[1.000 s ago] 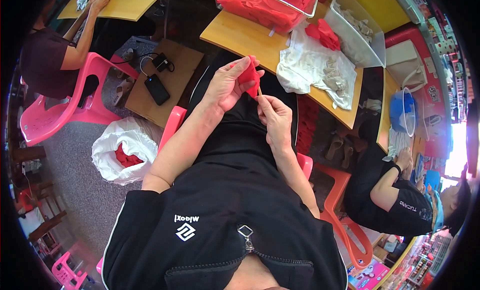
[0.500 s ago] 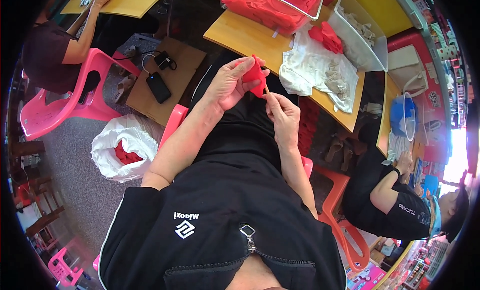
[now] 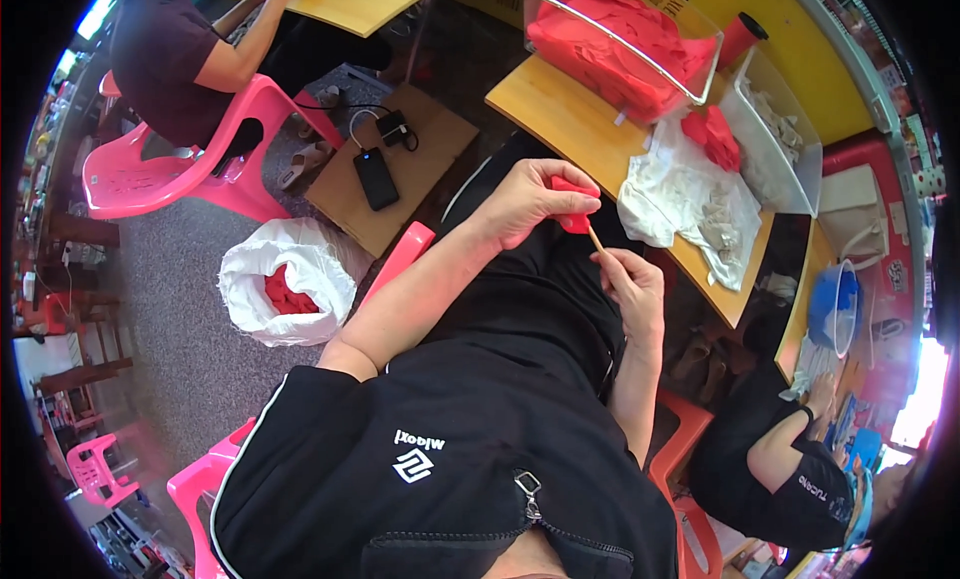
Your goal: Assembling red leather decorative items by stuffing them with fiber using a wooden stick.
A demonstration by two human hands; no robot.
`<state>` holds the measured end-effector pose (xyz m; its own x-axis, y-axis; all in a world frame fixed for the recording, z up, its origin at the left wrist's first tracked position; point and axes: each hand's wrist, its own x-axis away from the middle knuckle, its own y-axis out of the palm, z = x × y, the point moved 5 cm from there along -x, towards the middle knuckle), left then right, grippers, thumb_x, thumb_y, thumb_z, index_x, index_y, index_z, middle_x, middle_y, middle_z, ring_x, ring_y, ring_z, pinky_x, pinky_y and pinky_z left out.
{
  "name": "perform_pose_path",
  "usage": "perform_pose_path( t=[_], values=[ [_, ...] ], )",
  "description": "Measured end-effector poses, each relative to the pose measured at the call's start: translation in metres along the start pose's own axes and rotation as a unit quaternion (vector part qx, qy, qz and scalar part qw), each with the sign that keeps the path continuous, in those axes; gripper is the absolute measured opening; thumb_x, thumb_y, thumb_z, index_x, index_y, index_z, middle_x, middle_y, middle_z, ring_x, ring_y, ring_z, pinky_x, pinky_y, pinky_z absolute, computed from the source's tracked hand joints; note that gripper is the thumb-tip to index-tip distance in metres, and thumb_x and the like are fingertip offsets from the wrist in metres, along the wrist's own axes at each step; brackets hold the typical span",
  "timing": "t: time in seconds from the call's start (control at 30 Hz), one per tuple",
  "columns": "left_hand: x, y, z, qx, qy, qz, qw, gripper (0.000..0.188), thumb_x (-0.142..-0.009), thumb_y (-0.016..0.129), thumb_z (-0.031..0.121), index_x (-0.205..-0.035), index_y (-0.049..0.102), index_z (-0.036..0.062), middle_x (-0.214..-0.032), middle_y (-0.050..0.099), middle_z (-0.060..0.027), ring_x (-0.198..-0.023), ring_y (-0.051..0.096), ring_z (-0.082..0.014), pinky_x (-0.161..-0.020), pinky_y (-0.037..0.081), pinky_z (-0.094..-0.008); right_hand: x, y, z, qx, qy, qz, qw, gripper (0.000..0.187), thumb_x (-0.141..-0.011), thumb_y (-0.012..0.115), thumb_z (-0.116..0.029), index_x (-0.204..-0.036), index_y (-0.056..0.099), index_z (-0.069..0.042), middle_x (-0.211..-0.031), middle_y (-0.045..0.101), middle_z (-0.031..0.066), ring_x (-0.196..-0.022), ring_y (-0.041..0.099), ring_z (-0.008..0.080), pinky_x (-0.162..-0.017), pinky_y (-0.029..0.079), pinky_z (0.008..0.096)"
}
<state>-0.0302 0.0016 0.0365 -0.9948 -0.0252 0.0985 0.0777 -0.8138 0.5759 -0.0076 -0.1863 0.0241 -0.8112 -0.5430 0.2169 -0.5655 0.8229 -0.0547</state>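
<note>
Left hand (image 3: 533, 204) pinching red cloth (image 3: 574, 222); right hand (image 3: 636, 289), nearly closed, pinching thin stick (image 3: 596, 240).

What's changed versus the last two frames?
View swung: white sack sits further right in frame. Left hand turned, palm now hidden, less red cloth showing. Right hand pulled back toward lower right, baring more thin stick. Neither grip let go, nothing new taken; sack stayed on the floor.

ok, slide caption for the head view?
Left hand pinches a red piece while the right hand holds a thin stick up to it.
</note>
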Motion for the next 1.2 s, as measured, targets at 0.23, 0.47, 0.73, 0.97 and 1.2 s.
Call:
perform_pose_path(
  t=[0.23,0.47,0.73,0.97,1.2],
  values=[
    [-0.001,0.005,0.002,-0.022,0.026,0.001,0.999,0.056,-0.076,0.074,0.001,-0.127,0.050,-0.0006,-0.085,0.068,-0.0089,-0.076,0.067,-0.0139,-0.073,0.054,-0.0254,0.000,0.017,0.001,-0.046,-0.018,0.009,0.999,0.017,-0.092,0.059,-0.013,-0.093,0.067,0.002,-0.063,0.053,-0.0034,-0.050,0.039,0.0000,-0.043,0.025,0.0152],
    [-0.003,0.007,-0.008,0.020,0.001,0.012,1.000,0.045,-0.078,0.072,0.002,-0.120,0.055,-0.0017,-0.088,0.067,-0.0111,-0.076,0.067,-0.0162,-0.071,0.055,-0.0270,0.002,0.023,0.000,-0.065,0.001,0.026,0.998,0.020,-0.092,0.060,-0.016,-0.094,0.068,0.001,-0.063,0.051,-0.0048,-0.052,0.040,0.0000,-0.045,0.026,0.0156],
    [-0.009,-0.007,-0.013,0.124,0.007,0.008,0.992,0.032,-0.096,0.050,0.027,-0.113,0.058,0.0001,-0.105,0.065,-0.0156,-0.095,0.066,-0.0266,-0.079,0.056,-0.0338,-0.005,0.021,0.011,-0.138,0.007,0.026,0.990,0.020,-0.093,0.058,-0.016,-0.093,0.066,0.002,-0.060,0.051,-0.0025,-0.045,0.035,0.0008,-0.040,0.023,0.0162],
    [-0.016,-0.018,-0.029,0.260,-0.001,0.088,0.962,0.027,-0.093,0.057,0.025,-0.106,0.060,0.0017,-0.100,0.065,-0.0102,-0.091,0.065,-0.0198,-0.079,0.057,-0.0333,-0.003,0.026,0.018,-0.197,0.028,0.032,0.979,0.020,-0.093,0.058,-0.018,-0.091,0.065,0.001,-0.060,0.050,-0.0019,-0.044,0.033,0.0009,-0.041,0.022,0.0165],
    [-0.011,-0.008,-0.027,0.328,-0.015,0.084,0.941,0.025,-0.090,0.061,0.025,-0.104,0.061,0.0040,-0.096,0.064,-0.0048,-0.090,0.063,-0.0147,-0.084,0.054,-0.0340,-0.003,0.030,0.019,-0.265,0.014,0.032,0.964,0.022,-0.093,0.058,-0.020,-0.092,0.064,0.001,-0.060,0.049,-0.0017,-0.044,0.032,0.0020,-0.041,0.021,0.0177]
  ],
)
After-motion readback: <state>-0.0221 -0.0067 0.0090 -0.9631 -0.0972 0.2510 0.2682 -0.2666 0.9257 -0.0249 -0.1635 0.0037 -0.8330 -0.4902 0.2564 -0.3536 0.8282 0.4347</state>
